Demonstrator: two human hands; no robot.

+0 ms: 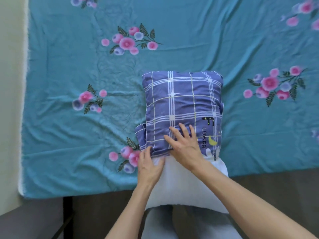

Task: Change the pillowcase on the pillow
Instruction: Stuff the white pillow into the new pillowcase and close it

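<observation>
The pillow [186, 183] lies at the near edge of the bed, roughly midway along that edge, with its white near end overhanging the edge toward the person. The pillowcase [183, 107], blue-violet with a white and yellow check and the printed word "LOWER", covers the far portion of the pillow; its open hem sits across the pillow just inside the near edge of the bed, leaving the white near portion bare. The left hand [150, 165] is at the left corner of the hem, with fingers curled and pinching the fabric edge against the pillow. The right hand [185, 147] rests palm down on the pillowcase just above the hem, fingers spread and nearly straight, gripping nothing; the fabric is slightly bunched under the fingertips. A folded flap of the pillowcase projects from its left side near the hem. The bed sheet [69, 66] is teal with pink and lilac flower sprays and shows light creases.
</observation>
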